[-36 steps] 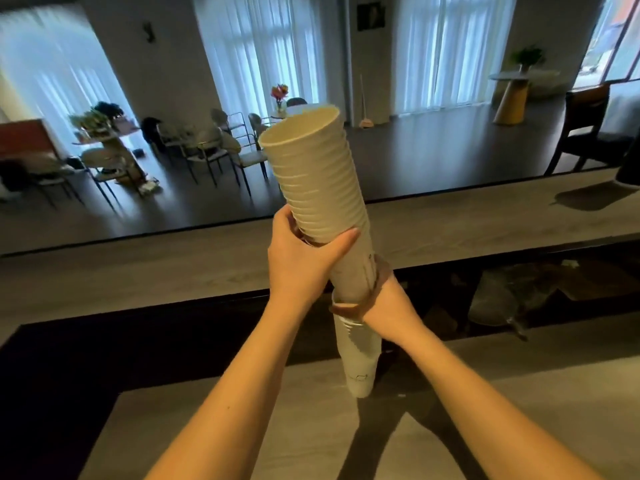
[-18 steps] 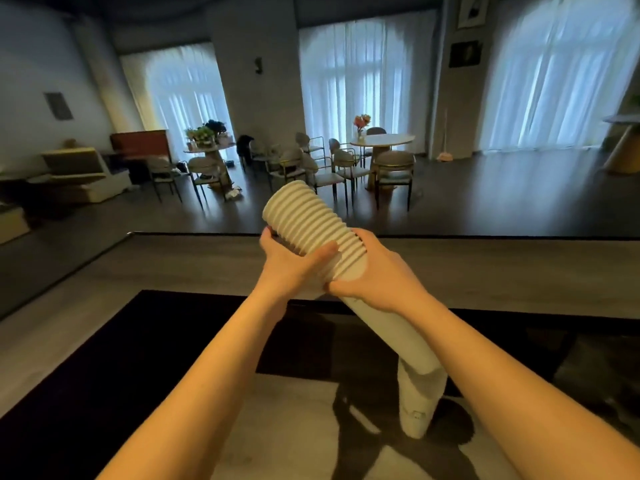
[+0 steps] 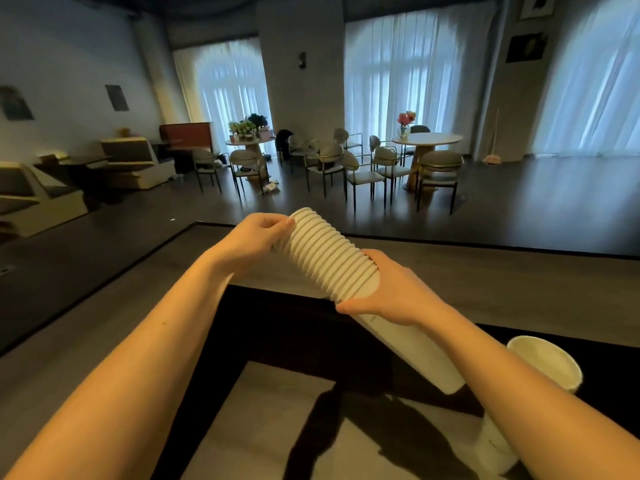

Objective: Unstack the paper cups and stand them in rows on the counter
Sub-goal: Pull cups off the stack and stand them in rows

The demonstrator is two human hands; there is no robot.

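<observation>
A long stack of white paper cups [image 3: 332,258] lies tilted in the air, its rims pointing up and to the left. My left hand [image 3: 258,233] pinches the topmost cup at the rim end. My right hand [image 3: 388,292] is wrapped around the middle of the stack. The stack's lower end [image 3: 426,358] reaches down to the right above the lower counter [image 3: 263,438]. A single paper cup [image 3: 547,362] shows at the right, behind my right forearm; what it rests on is hidden. Another white cup-like shape [image 3: 491,445] stands under my right forearm, partly hidden.
A raised wooden counter ledge [image 3: 485,278] runs across in front of me and turns along the left side [image 3: 86,323]. A dark recess [image 3: 294,327] lies between ledge and lower counter. Beyond are chairs and round tables [image 3: 426,140] on a dark floor.
My left hand slid from the stack's middle up to the rim end and now pinches the top cup. The view turned left and a single cup appeared at the right.
</observation>
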